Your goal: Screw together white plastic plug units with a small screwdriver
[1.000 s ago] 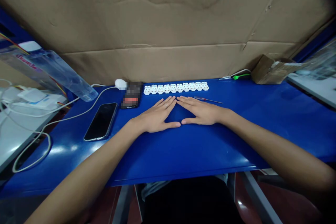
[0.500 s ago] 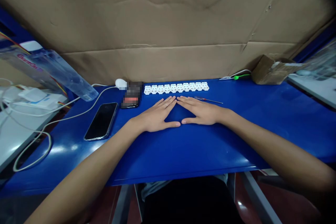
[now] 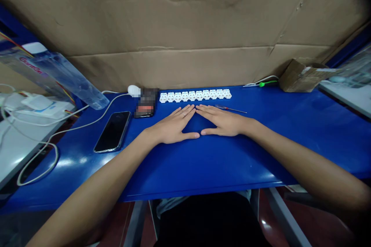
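My left hand (image 3: pixel 175 125) lies flat on the blue table (image 3: pixel 203 170), palm down, with a ring on one finger. Mirroring it, my right hand (image 3: pixel 222 121) also rests flat with its thumb stretched out. The fingertips and thumbs of both hands come close together around a triangle of bare blue surface. Neither hand holds anything. Just beyond the fingers runs a row of several small white plastic parts (image 3: pixel 195 95). A thin screwdriver (image 3: pixel 232 109) lies behind my right hand, its handle end close to the fingers.
Left of my hands are a dark phone (image 3: pixel 113 132), a second, partly blurred phone (image 3: pixel 146 104), a white cable (image 3: pixel 78 128) and a leaning plastic bottle (image 3: pixel 72 77). A green-handled tool (image 3: pixel 266 83) and a small cardboard box (image 3: pixel 301 76) are at the back right. Cardboard (image 3: pixel 185 19) covers the back.
The whole view has shifted very slightly. Both hands and the things on the table keep their places.
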### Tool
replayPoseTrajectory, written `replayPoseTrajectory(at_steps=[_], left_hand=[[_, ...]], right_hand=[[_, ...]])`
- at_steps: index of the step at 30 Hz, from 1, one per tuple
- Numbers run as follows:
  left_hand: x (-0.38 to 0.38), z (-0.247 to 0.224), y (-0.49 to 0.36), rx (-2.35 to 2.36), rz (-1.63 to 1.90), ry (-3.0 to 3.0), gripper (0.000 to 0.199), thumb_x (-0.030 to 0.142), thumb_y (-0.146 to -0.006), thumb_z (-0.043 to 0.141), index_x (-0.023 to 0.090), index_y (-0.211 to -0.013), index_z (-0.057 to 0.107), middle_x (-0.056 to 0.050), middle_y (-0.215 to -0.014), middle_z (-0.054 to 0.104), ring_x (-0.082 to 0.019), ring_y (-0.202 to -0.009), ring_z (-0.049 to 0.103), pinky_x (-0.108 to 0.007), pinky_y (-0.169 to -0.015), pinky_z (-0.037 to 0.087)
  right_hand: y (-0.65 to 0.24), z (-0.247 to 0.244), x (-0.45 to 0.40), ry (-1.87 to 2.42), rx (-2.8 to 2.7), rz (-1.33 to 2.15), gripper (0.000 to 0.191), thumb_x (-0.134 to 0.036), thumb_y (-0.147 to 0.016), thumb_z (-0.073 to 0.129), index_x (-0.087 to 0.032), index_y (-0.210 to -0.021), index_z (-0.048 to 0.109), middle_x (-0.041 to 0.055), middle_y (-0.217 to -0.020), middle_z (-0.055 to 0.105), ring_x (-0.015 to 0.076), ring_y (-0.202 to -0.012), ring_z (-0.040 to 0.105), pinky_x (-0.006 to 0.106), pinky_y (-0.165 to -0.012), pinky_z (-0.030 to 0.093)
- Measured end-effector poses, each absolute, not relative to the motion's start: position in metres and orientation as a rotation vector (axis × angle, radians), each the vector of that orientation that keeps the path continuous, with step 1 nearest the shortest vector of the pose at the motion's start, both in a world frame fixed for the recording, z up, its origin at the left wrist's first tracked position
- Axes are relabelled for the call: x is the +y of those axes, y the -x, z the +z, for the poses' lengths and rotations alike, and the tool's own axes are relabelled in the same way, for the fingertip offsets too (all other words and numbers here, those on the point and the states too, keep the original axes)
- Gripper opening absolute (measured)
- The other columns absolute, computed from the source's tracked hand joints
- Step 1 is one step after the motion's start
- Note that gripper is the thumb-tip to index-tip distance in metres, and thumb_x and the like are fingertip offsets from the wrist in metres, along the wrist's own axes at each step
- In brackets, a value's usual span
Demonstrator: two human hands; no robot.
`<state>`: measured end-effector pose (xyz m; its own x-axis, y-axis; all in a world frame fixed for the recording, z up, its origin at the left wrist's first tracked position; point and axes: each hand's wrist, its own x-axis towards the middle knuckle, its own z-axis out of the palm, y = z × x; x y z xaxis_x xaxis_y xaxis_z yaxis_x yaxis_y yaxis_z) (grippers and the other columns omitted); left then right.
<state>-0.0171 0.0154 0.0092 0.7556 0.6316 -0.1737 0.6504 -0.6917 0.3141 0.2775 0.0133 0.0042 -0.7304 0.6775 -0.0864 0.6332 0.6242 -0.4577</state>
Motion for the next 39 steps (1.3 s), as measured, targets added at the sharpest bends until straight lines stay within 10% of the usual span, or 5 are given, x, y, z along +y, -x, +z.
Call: replayPoseTrajectory(at_steps=[39], left_hand=[[0.0173, 0.0056, 0.0174, 0.972, -0.064, -2.617, 0.126, 0.096, -0.111, 0.045, 0.009, -0.194, 0.008, -0.022, -0.2, 0.001, -0.041, -0.189, 0.004, -0.062, -0.155, 0.01]], right_hand=[[-0.2801, 0.0042, 0.0125, 1.12, -2.737, 0.692, 0.126, -0.096, -0.101, 0.061, -0.013, -0.19, 0.029, 0.0193, -0.199, 0.018, 0.0483, -0.188, 0.02, 0.071, -0.154, 0.02]])
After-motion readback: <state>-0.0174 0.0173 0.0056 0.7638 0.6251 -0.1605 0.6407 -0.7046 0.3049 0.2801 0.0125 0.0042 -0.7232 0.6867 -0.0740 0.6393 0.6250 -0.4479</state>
